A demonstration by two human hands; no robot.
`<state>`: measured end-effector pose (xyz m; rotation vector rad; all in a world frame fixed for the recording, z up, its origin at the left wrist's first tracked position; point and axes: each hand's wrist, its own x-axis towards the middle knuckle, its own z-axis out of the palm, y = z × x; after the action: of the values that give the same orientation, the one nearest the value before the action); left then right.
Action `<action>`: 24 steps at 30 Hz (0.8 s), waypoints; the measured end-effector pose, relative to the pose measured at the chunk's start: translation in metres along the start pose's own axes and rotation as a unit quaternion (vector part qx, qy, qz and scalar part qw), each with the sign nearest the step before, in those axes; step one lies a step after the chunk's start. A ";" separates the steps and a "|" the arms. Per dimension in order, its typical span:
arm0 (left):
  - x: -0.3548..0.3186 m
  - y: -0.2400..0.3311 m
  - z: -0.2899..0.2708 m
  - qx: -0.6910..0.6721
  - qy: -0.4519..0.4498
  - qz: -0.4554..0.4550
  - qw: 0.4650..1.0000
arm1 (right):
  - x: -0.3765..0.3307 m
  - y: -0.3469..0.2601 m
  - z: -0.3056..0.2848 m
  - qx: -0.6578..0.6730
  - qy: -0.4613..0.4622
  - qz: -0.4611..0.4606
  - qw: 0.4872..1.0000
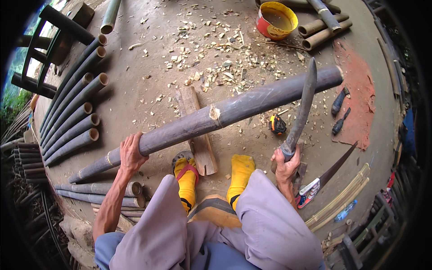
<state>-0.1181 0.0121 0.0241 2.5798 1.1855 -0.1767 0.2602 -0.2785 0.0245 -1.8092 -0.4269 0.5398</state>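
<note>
A long dark bamboo pole (180, 132) slants across in front of my legs, its far end up at the right. My left hand (132, 153) is wrapped round it on the lower left part. Under its middle lies a wooden plank (200, 146). In my right hand (286, 165) I grip the handle of a machete (305, 103). The curved blade points up and passes in front of the pole's right part; whether it touches cannot be told. A pale cut patch (214, 113) shows at one node of the pole.
Several cut bamboo poles (85, 101) lie at the left. A handsaw (324, 180), a tape measure (277, 124) and two dark-handled tools (339, 101) lie at the right. Far back stands a red and yellow bucket (276, 21). Wood chips (216, 63) litter the ground.
</note>
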 end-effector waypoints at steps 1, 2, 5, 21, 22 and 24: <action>-0.008 -0.005 0.005 0.009 0.006 0.004 1.000 | -0.001 -0.001 0.000 0.016 -0.003 0.003 1.000; -0.015 -0.009 0.012 0.018 0.011 -0.004 1.000 | -0.003 -0.001 0.001 0.033 -0.005 0.008 0.999; -0.008 -0.009 0.018 0.032 0.037 0.000 0.999 | -0.004 0.000 0.006 0.060 -0.005 -0.004 0.998; 0.043 0.108 0.015 -0.022 0.015 0.084 0.996 | 0.002 -0.012 0.017 0.035 0.024 -0.043 0.998; 0.041 0.103 0.010 -0.011 -0.003 0.060 0.998 | 0.005 -0.012 0.013 -0.002 0.004 -0.004 1.000; 0.034 0.081 0.035 0.040 0.038 0.050 0.997 | 0.006 -0.017 0.014 -0.009 -0.046 0.068 0.997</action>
<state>-0.0339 -0.0244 0.0003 2.7304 1.0919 -0.1065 0.2571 -0.2589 0.0365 -1.8447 -0.3738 0.7175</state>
